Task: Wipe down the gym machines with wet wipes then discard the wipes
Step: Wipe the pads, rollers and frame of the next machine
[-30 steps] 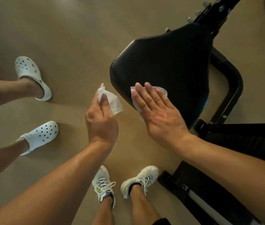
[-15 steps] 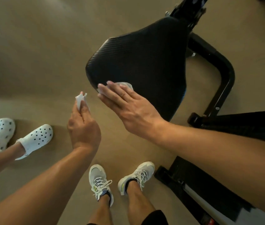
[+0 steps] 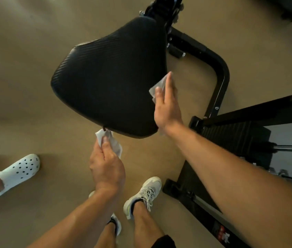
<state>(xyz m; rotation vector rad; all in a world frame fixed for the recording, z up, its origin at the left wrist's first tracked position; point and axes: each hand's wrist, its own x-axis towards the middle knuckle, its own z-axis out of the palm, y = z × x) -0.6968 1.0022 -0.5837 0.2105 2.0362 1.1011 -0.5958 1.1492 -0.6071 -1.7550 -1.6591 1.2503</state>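
Note:
A black textured seat pad (image 3: 109,79) of a gym machine fills the upper middle of the head view. My right hand (image 3: 166,106) lies flat against the pad's right edge and presses a white wet wipe (image 3: 157,87) onto it. My left hand (image 3: 105,165) hovers just below the pad's near tip and pinches a second crumpled white wipe (image 3: 112,142) between thumb and fingers. That wipe's top corner reaches the pad's lower edge.
The machine's black curved frame tube (image 3: 220,76) and base rails (image 3: 240,129) stand to the right. My own sneakers (image 3: 145,196) are on the tan floor below. Another person's feet in white clogs (image 3: 18,174) stand at the left.
My right hand has slid with its wipe from the pad's near left edge across to its right edge. My left hand kept hold of its wipe. The view shifted left.

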